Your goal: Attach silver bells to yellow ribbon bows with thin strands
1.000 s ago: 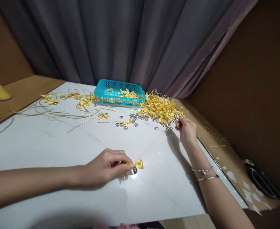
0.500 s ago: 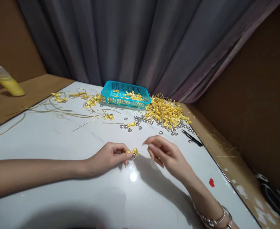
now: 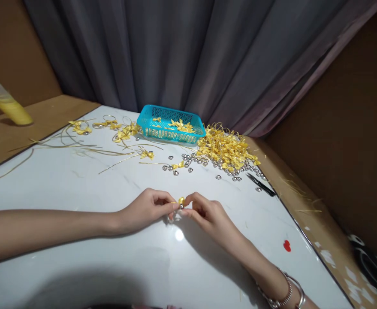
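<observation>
A small yellow ribbon bow (image 3: 181, 201) with a silver bead (image 3: 181, 207) on it is pinched between the thumb and fingers of my left hand (image 3: 154, 207). My right hand (image 3: 207, 213) meets it from the other side, thumb and forefinger closing around the bow's right end and the bead. The fingertips cover part of the bow. Beyond my hands lie several loose silver beads (image 3: 190, 159) and a single yellow bow (image 3: 177, 165). A large heap of yellow bows (image 3: 223, 146) rises behind them.
A turquoise basket (image 3: 170, 135) with yellow bows inside stands at the back. Black thread snips (image 3: 261, 185) lie near the right edge. Bows with gold cords (image 3: 111, 152) spread across the left. A yellow-filled bottle (image 3: 13, 109) and a red heart (image 3: 287, 246) flank the area.
My right hand has moved left and down to the bow, its thumb and forefinger now at the bead. My left hand has stayed nearly still, holding the bow.
</observation>
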`<move>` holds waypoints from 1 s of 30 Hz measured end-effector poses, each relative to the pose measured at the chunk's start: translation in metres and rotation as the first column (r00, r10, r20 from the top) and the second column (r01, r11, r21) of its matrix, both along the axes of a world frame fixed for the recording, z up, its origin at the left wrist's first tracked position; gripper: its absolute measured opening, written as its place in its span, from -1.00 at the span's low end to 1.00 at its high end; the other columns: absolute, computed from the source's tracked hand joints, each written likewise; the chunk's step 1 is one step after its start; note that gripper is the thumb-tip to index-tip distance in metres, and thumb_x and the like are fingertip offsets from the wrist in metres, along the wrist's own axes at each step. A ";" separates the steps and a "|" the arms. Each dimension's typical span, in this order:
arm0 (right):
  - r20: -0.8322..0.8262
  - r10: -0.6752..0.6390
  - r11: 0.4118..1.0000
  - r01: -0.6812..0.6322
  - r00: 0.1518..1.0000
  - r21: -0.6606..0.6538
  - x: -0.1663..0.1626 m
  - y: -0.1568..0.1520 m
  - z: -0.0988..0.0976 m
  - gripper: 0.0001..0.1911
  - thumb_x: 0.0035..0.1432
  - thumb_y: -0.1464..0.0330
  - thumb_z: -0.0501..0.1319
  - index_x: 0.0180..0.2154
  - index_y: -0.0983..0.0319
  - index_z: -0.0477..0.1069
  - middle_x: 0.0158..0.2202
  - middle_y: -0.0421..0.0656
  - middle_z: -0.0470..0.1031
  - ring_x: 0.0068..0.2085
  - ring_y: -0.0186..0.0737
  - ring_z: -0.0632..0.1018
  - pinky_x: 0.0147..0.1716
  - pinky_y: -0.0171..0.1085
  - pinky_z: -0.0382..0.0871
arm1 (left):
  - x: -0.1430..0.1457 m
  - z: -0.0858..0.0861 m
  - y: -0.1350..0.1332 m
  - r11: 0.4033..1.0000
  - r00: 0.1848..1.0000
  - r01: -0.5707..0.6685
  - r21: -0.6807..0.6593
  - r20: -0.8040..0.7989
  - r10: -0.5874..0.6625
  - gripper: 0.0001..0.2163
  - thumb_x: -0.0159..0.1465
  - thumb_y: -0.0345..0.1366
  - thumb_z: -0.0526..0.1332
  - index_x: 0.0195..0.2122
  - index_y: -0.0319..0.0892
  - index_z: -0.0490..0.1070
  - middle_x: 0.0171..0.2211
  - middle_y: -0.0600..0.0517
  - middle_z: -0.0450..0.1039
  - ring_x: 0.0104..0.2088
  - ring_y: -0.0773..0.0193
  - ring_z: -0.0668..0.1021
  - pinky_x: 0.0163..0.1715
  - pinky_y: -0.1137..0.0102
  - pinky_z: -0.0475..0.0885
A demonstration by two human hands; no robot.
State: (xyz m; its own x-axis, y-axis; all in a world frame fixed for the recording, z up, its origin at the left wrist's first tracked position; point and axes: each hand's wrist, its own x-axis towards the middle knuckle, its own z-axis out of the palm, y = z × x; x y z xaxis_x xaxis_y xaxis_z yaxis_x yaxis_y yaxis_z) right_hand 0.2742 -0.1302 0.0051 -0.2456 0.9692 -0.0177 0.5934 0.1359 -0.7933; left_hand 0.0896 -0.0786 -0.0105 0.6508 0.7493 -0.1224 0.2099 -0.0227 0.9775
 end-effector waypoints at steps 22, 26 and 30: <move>-0.433 -0.197 0.775 -0.131 0.880 -0.618 0.009 0.014 0.006 -0.70 0.05 0.14 0.27 -0.40 0.25 0.32 -0.72 -0.44 -0.08 -0.69 -0.52 -0.05 -0.73 -0.42 -0.17 | -0.001 0.002 0.002 1.000 1.000 0.021 -0.010 0.003 -0.021 -0.78 0.20 -0.24 0.14 -0.46 -0.26 0.46 -0.52 0.02 0.48 -0.44 0.31 0.47 -0.35 0.41 0.34; -0.394 -0.166 0.783 -0.122 0.904 -0.610 0.011 0.015 0.006 -0.74 0.10 0.18 0.22 -0.38 0.24 0.29 -0.72 -0.45 -0.11 -0.69 -0.50 -0.07 -0.73 -0.40 -0.18 | -0.001 0.003 0.003 0.999 1.000 0.012 -0.051 0.022 -0.011 -0.79 0.20 -0.24 0.15 -0.46 -0.27 0.46 -0.53 0.04 0.46 -0.49 0.37 0.41 -0.43 0.45 0.29; -0.115 -0.049 0.990 0.033 0.992 -0.135 0.007 0.006 0.001 -0.74 0.12 0.25 0.20 -0.22 0.23 0.22 -0.68 -0.42 0.04 -0.65 -0.44 0.10 -0.65 -0.40 -0.04 | -0.001 0.001 0.005 0.992 0.998 -0.003 -0.129 0.055 0.010 -0.76 0.20 -0.23 0.16 -0.52 -0.28 0.43 -0.59 0.09 0.36 -0.61 0.46 0.21 -0.60 0.48 0.10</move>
